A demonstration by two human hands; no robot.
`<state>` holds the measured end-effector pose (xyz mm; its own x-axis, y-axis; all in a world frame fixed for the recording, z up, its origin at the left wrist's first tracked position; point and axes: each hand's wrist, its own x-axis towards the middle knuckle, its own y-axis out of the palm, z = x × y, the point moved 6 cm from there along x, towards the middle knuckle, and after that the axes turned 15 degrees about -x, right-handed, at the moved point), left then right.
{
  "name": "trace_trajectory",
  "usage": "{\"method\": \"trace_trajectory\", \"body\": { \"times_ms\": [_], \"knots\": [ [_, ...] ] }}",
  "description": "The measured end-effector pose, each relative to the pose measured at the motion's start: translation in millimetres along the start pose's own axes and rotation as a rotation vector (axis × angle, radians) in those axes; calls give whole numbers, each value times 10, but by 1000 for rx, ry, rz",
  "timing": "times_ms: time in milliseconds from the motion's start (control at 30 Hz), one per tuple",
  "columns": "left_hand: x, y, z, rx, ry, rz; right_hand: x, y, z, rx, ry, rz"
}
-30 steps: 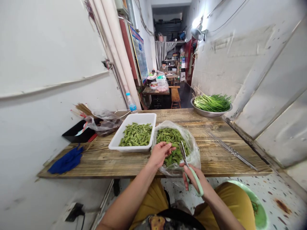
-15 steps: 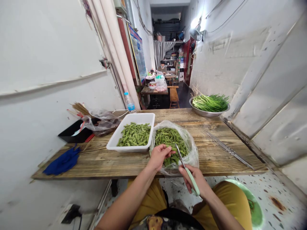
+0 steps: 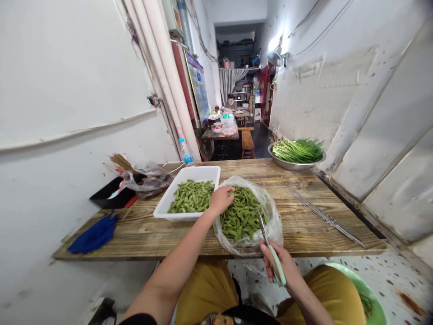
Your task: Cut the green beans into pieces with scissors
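My left hand (image 3: 221,199) reaches into a clear plastic bag (image 3: 272,213) full of green edamame pods (image 3: 241,216), its fingers curled on the pods at the bag's far left edge. What it holds I cannot make out. My right hand (image 3: 280,262) grips green-handled scissors (image 3: 270,250) at the table's front edge, blades pointing up into the bag. Left of the bag stands a white tray (image 3: 165,205) of more pods.
A steel bowl of green stems (image 3: 297,153) sits at the far right of the wooden table (image 3: 304,225), with metal skewers (image 3: 324,216) lying nearby. A blue cloth (image 3: 94,234), black tray (image 3: 108,196) and water bottle (image 3: 185,153) are on the left. A green basin (image 3: 365,300) is on the floor.
My left hand moved from the bag's near side, close to the scissors, up to its far left edge by the white tray. The right hand with the scissors stayed in place.
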<state>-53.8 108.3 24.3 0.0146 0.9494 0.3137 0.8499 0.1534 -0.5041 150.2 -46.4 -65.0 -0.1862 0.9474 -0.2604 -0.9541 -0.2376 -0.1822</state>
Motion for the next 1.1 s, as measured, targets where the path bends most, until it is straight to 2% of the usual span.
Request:
{"method": "trace_trajectory", "body": {
  "times_ms": [67,167,300,367,433,600,700,767,933,1100],
  "knots": [
    [35,152,-2,180,75,97,-21,5,1,25,3,7],
    [74,243,18,259,101,145,-49,22,21,49,-10,32],
    [69,160,-78,119,150,95,-37,31,52,39,-11,38],
    [7,158,-134,-22,132,136,-4,28,77,25,-31,34],
    [-93,205,-161,-169,56,208,37,20,94,16,-49,32],
    [-373,379,-139,-536,-267,343,117,17,95,-8,-63,54],
    [-453,418,-186,-615,-327,381,129,36,88,-19,-51,85],
    [-460,399,-239,-580,-301,370,122,34,92,-54,-49,79],
    [-446,303,-380,-428,-128,256,75,1,154,-155,-122,13],
    [-508,334,-406,-408,-129,283,91,34,150,-103,-115,53]
  ]
}}
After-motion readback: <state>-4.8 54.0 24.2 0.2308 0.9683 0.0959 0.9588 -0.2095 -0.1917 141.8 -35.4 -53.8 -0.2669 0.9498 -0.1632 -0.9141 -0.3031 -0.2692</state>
